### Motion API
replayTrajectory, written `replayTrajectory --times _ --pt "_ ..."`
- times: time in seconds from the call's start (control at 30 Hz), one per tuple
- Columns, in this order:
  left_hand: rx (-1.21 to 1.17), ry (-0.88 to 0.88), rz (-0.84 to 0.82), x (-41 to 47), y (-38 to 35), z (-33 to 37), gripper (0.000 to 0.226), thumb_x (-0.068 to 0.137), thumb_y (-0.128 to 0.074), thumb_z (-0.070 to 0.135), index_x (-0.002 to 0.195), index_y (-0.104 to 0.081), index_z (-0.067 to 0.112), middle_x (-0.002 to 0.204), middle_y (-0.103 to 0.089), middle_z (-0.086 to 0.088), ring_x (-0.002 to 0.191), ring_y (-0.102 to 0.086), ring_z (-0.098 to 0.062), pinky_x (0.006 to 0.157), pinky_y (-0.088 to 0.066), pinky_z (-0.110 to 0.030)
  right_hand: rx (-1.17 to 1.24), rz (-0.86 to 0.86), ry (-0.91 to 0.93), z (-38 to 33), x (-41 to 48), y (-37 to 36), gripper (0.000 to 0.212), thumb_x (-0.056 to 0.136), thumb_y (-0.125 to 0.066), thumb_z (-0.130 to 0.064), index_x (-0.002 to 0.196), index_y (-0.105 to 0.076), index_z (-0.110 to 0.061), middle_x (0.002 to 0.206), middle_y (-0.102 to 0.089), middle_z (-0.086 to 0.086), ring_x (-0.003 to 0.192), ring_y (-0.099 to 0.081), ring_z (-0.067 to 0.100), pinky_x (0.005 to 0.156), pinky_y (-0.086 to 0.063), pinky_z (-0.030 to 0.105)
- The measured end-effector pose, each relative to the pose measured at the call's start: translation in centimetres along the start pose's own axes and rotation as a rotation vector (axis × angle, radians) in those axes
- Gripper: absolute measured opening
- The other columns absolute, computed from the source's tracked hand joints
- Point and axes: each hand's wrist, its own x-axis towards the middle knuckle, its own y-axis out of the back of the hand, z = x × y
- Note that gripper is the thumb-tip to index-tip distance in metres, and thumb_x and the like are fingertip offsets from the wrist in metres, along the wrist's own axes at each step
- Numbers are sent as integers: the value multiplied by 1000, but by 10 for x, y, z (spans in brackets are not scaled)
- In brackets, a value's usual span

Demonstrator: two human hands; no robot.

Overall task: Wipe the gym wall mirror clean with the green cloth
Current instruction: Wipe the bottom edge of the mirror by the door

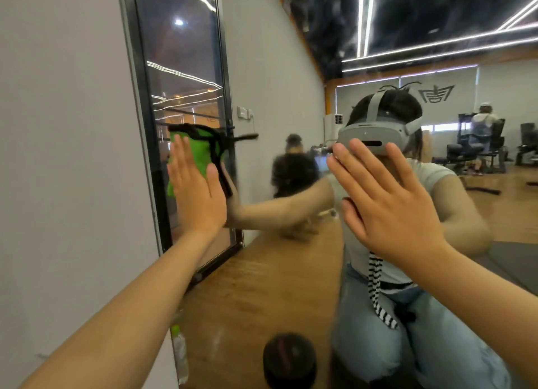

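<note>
Mirror (276, 272) — one, wall-mounted, filling the centre and right of the view. It reflects wood flooring, ceiling strip lights and a kneeling person in a grey headset.

Grey wall (67, 155) — one bare painted stretch, taking up the left of the view beside the mirror.

Hands — two, both raised to the glass, forearms coming up from the lower corners.
- Right hand (387, 202): fully open, fingers straight and slightly spread, palm flat on the mirror, holding nothing.
- Left hand (198, 193): open, fingers straight and close together, pointing up. The palm presses the cloth flat against the glass, and the hand's reflection meets it at the thumb side.

Green cloth (189, 152) — one, bright green with black trim along its top and right edges. It sits between the left palm and the mirror, near the mirror's left side, at the height of the reflected headset. Its long axis runs roughly vertical, showing above the fingertips and below the little-finger edge.

Round dark object (288, 359) — one, low in the mirror area; too blurred to identify.

Bottle (179, 353) — one, clear with a green top, upright at the mirror's lower left edge.
</note>
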Motion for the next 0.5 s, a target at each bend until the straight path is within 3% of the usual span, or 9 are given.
replayTrajectory --times 0.07,0.13,0.23,0.3,0.33,0.43,0.5 --pt "-16 180 79 22 -5 11 65 101 -24 34 158 -5 9 167 -7 -8 154 -4 -22 125 -3 -45 -1 9 9 0 0 0 57 105 -26 -32 157 -27 -8 164 -23 10 152 -20 27 123 -13 52" --pt "30 160 60 26 -4 12 67 101 -22 39 159 -3 11 167 -5 -6 155 -2 -22 125 -4 -47 -3 11 10 0 1 0 56 106 -25 -31 157 -27 -8 164 -23 11 152 -20 27 123 -13 52" --pt "194 -299 -136 10 6 -11 70 101 -30 41 159 -1 16 167 1 -2 155 2 -20 126 -1 -45 -2 11 4 -1 -1 -1 56 105 -29 -30 156 -28 -8 164 -23 11 152 -19 27 123 -14 54" --pt "253 -424 -202 20 15 -31 71 99 -34 41 159 -4 16 167 -2 -3 155 0 -21 125 -3 -44 -3 9 4 -1 -1 -1 57 104 -30 -30 156 -28 -7 164 -23 11 152 -19 27 122 -15 54" --pt "216 -348 -178 28 17 -34 71 99 -35 41 159 -7 15 167 -4 -4 154 -1 -22 125 -4 -42 -2 10 6 -1 0 -1 57 104 -30 -30 156 -28 -7 164 -23 11 152 -19 27 122 -15 54" --pt "73 97 -20 44 13 -27 72 100 -29 44 159 -6 9 167 -4 -10 154 0 -26 124 1 -37 -1 5 3 -1 0 -1 57 104 -30 -30 157 -27 -8 164 -22 11 152 -19 27 123 -14 54" --pt "103 145 4 35 9 -15 74 100 -27 47 158 -3 7 167 -1 -12 154 2 -28 125 3 -40 1 3 8 -2 0 -2 58 103 -31 -30 157 -27 -7 164 -22 11 152 -18 27 123 -12 53"
